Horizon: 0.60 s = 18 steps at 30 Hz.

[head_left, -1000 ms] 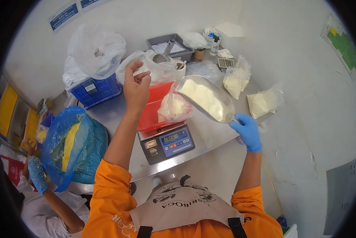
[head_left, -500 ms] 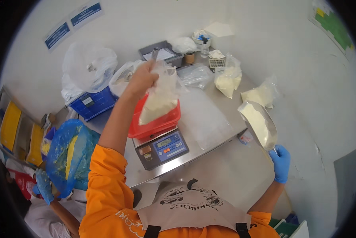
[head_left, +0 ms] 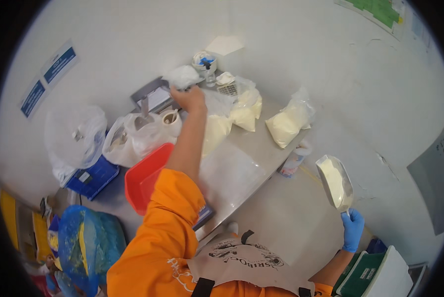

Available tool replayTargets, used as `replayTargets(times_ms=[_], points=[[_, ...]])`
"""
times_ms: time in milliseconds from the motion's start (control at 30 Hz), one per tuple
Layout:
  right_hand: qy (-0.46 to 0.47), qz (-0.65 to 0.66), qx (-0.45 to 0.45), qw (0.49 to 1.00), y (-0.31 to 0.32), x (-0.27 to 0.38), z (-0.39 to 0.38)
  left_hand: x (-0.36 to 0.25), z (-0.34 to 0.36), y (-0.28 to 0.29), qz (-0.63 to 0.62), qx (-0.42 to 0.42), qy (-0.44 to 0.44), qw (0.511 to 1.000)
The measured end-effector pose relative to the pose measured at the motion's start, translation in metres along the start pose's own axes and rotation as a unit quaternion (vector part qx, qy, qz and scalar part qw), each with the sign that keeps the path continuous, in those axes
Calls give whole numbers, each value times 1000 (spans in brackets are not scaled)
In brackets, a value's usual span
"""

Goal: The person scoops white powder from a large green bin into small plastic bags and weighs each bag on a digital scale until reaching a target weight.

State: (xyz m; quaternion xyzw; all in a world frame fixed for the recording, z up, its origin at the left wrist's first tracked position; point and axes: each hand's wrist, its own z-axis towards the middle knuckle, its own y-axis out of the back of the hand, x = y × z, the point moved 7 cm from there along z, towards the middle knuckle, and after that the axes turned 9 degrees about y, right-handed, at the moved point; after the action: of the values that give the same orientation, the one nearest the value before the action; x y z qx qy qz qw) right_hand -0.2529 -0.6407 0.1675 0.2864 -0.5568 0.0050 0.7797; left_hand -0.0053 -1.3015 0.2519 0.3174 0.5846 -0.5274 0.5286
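Observation:
My bare left hand (head_left: 190, 99) is closed on the top of a clear plastic bag of pale powder (head_left: 216, 132). The bag hangs at or rests on the steel table (head_left: 254, 144); contact with it I cannot make out. My blue-gloved right hand (head_left: 352, 230) grips the handle of a metal scoop (head_left: 349, 190), held out to the right of the table. Pale powder (head_left: 334, 180) lies in the scoop. A red tray (head_left: 145, 180) sits left of my left forearm, over the scale (head_left: 205, 216), which my orange sleeve mostly hides. A flat clear plastic sheet or bag (head_left: 232, 171) lies on the table.
Two more powder bags stand behind, one (head_left: 244, 115) by a calculator (head_left: 228, 89), another (head_left: 287, 123) at the right corner. A blue crate (head_left: 96, 178), a white plastic bag (head_left: 145, 133) and a blue-lined container (head_left: 110, 237) are left. A co-worker's gloved hand (head_left: 66, 284) shows lower left.
My left hand has carried the powder bag from over the red tray to beside the other bags. The scoop stays in my right hand. The view has turned right.

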Motion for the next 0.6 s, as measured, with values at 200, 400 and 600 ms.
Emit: replayTargets(times_ms=[200,400,600], points=[[-18,-31,-27,999,12,-9,-7,155,-105,-56,36,82,227,970],[-71,-22,-40,996,-9,-9,-6,164,-105,-108,322,390,149,850],[-100,-47,-63,992,-26,-8,-8,188,37,-77,661,365,-175,632]])
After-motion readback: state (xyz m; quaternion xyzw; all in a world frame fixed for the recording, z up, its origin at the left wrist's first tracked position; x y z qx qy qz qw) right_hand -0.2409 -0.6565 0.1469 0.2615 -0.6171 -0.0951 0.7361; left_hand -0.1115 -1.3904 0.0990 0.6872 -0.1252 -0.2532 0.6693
